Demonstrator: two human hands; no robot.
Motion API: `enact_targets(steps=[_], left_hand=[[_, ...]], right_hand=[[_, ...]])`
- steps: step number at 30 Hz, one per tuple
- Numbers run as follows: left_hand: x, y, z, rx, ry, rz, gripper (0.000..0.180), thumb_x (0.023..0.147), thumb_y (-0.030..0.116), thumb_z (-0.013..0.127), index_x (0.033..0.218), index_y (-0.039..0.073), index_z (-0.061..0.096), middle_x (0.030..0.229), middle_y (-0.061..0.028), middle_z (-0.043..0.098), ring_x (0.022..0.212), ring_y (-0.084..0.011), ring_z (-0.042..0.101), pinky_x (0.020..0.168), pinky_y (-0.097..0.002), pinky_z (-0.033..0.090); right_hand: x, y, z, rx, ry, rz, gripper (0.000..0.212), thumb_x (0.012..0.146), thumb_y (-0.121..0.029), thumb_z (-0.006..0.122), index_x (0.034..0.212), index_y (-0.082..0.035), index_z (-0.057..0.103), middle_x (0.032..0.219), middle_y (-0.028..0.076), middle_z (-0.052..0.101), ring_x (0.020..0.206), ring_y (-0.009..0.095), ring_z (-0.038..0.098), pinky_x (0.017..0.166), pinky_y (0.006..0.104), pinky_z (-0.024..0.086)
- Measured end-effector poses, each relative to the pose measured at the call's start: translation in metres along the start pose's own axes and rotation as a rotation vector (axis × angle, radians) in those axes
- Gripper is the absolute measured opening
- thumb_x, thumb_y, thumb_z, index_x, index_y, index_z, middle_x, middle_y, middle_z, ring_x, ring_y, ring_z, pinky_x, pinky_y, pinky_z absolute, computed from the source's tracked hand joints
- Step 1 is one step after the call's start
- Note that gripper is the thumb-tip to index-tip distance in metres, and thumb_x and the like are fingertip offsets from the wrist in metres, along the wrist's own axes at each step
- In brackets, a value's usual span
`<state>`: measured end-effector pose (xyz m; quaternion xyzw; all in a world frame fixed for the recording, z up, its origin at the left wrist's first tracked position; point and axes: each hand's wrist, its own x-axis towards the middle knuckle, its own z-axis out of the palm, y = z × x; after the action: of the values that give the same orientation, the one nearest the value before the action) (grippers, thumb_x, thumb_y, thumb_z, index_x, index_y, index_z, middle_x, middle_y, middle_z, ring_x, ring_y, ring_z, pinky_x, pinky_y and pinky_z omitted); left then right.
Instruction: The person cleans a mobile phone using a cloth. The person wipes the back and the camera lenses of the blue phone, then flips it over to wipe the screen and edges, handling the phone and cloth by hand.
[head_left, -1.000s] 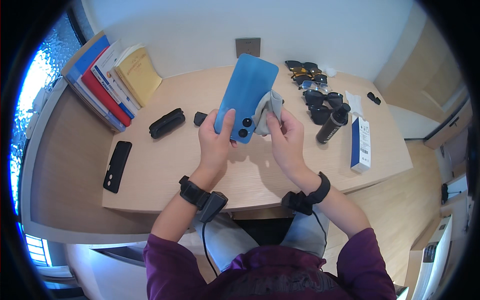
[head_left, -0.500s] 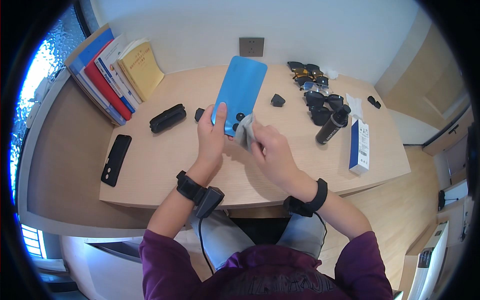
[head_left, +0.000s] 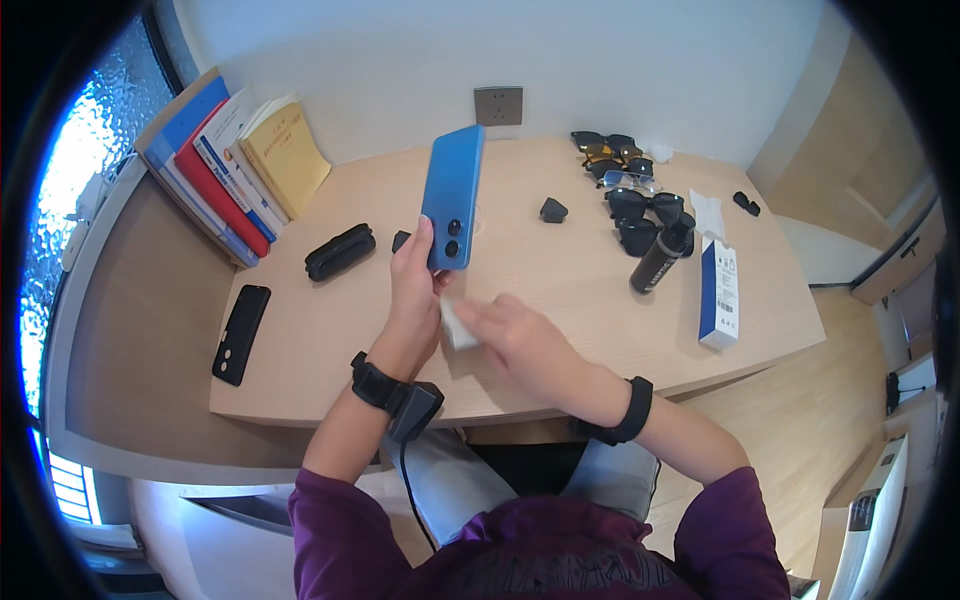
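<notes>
A blue smartphone (head_left: 453, 190) stands tilted above the desk, its back with two dark round lenses facing me. My left hand (head_left: 412, 278) is closed around its lower left end. Just below the phone, my right hand (head_left: 517, 342) pinches a light grey cloth (head_left: 459, 328), apart from the phone and a little blurred. A black phone case (head_left: 241, 335) lies at the desk's left side. Nearer my left hand is a black glasses case (head_left: 341, 252), and a small dark object (head_left: 401, 241) is partly hidden behind that hand.
Several books (head_left: 240, 165) lean at the back left. On the right stand a black spray bottle (head_left: 662, 255) and a blue-and-white box (head_left: 719, 293); several pairs of sunglasses (head_left: 640, 204) lie behind them. A small dark block (head_left: 553, 210) sits mid-desk. Dark bands with devices circle both wrists.
My right hand has drawn the cloth off the phone's lens end, down and left. The phone has turned more upright and shifted slightly left in my left hand.
</notes>
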<state>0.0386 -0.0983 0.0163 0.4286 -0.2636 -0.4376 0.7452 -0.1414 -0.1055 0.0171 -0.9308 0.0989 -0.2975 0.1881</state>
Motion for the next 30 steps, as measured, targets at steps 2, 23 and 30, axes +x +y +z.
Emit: enact_targets(steps=[2,23,30], left_hand=[[0.002,0.002,0.001,-0.089,-0.022,-0.024,0.026,0.106,0.036,0.059,0.104,0.011,0.065,0.087,0.0025,0.067,0.074,-0.0073,0.061,0.061,-0.0214,0.043],[0.002,-0.005,-0.007,-0.085,-0.248,-0.053,0.035,0.096,0.017,0.066,0.124,-0.002,0.057,0.112,-0.0084,0.069,0.1,-0.0182,0.071,0.086,-0.0324,0.061],[0.014,-0.014,-0.023,-0.211,-0.175,-0.149,0.033,0.097,0.022,0.064,0.119,-0.002,0.06,0.111,-0.009,0.069,0.097,-0.0195,0.071,0.084,-0.0335,0.061]], right_hand=[[-0.007,-0.002,-0.002,0.03,0.043,0.02,0.058,0.077,0.004,0.062,0.134,0.008,0.055,0.106,0.021,0.066,0.093,0.037,0.06,0.082,0.0447,0.054],[0.015,0.012,-0.033,-0.055,0.413,0.024,0.062,0.07,0.012,0.067,0.13,-0.003,0.067,0.137,0.011,0.066,0.087,0.029,0.061,0.075,0.0341,0.054],[0.026,0.006,-0.015,-0.09,0.406,-0.026,0.056,0.069,0.007,0.072,0.124,-0.002,0.07,0.137,0.01,0.066,0.092,0.03,0.061,0.079,0.0364,0.057]])
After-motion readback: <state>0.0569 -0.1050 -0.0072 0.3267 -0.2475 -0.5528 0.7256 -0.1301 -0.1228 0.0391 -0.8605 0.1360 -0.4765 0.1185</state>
